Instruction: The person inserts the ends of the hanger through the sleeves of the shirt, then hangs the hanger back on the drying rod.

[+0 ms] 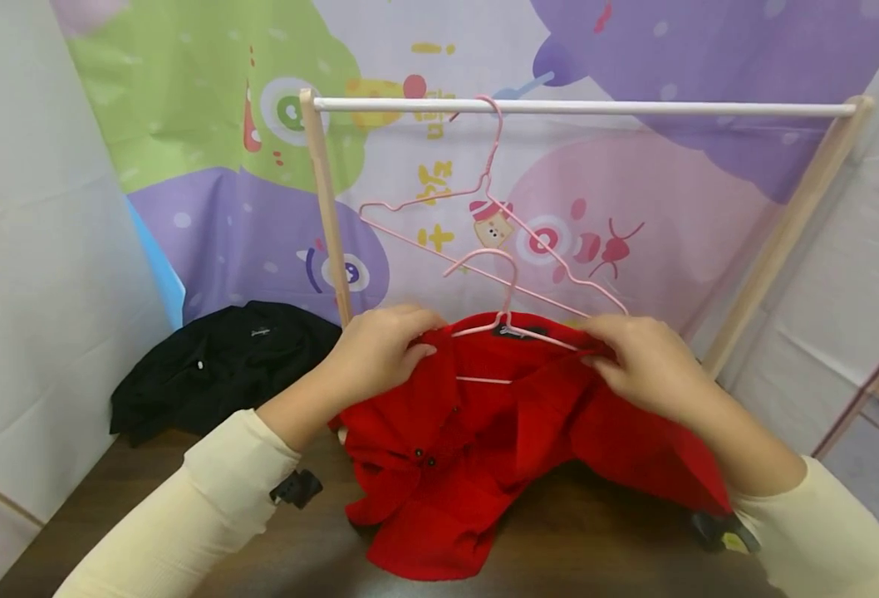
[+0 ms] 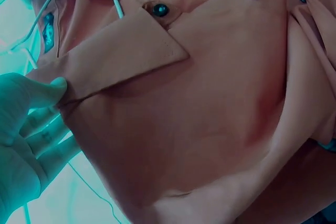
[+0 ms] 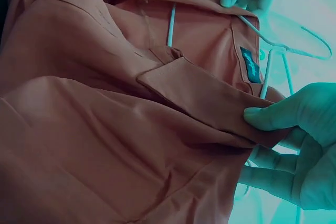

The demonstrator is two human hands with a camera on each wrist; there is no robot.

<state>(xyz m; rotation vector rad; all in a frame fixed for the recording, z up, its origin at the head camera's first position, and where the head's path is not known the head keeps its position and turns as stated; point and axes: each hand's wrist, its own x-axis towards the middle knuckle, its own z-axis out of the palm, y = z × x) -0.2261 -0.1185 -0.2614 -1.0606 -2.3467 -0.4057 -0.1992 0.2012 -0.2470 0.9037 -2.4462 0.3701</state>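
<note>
A red shirt point(image 1: 477, 432) with a collar and dark buttons is held up over the table in the head view. Inside its neck sits a pink hanger point(image 1: 513, 291), its hook standing above the collar. My left hand point(image 1: 387, 345) pinches the left side of the collar between thumb and fingers. On the other side, my right hand point(image 1: 645, 361) pinches the collar the same way. Both wrist views show the thumb on top of the collar point(image 2: 121, 61) and the fingers beneath the cloth. A dark label point(image 3: 251, 64) shows at the inner neck.
Behind the shirt, a second pink hanger point(image 1: 488, 187) hangs from the white rod point(image 1: 671, 108) of a rack with wooden posts point(image 1: 787, 232). A black garment point(image 1: 223, 365) lies on the left of the brown table point(image 1: 275, 540). A patterned cloth point(image 1: 223, 216) covers the back.
</note>
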